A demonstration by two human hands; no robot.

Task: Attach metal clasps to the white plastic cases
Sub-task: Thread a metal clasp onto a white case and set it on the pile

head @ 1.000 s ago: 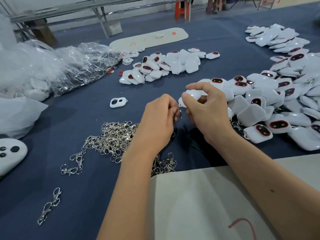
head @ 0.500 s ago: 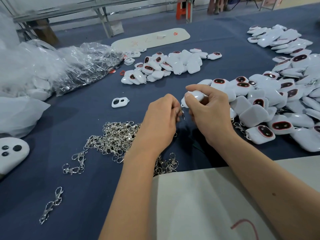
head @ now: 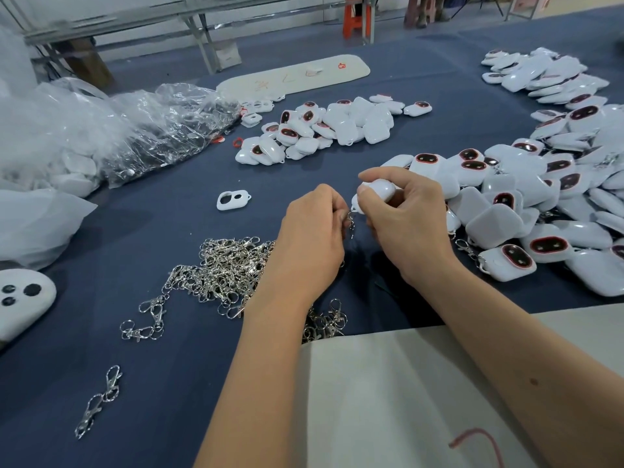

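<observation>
On the blue cloth (head: 162, 417) that is covering the work table, a big spread of white cases (head: 553, 184) is lying along the right side, many of them showing a dark oval ringed in red. A heap of clear plastic bags (head: 101, 130) is sitting at the far left, some with white cases inside. A smaller group of white cases (head: 337, 125) is resting further back in the middle, and beyond it a long pale board (head: 293, 74) is lying flat. A pale sheet (head: 388, 400) is covering the near edge under the person's forearms. A tangled pile of metal clasps (head: 219, 268) is lying just left of the left wrist, with a few loose ones trailing off toward the near left corner. A single white frame piece (head: 233, 199) with two holes is lying alone on the cloth between the bags and the hands.

Above the cloth at the centre, the right hand (head: 408, 224) is gripping one white case (head: 380, 190), with the thumb and curled fingers wrapped round it. The left hand (head: 310, 241) is pinching a small metal clasp (head: 351, 221) between its fingertips and is holding it right at the lower left corner of that case, so the two hands are nearly touching; whether the clasp is hooked on cannot be told
</observation>
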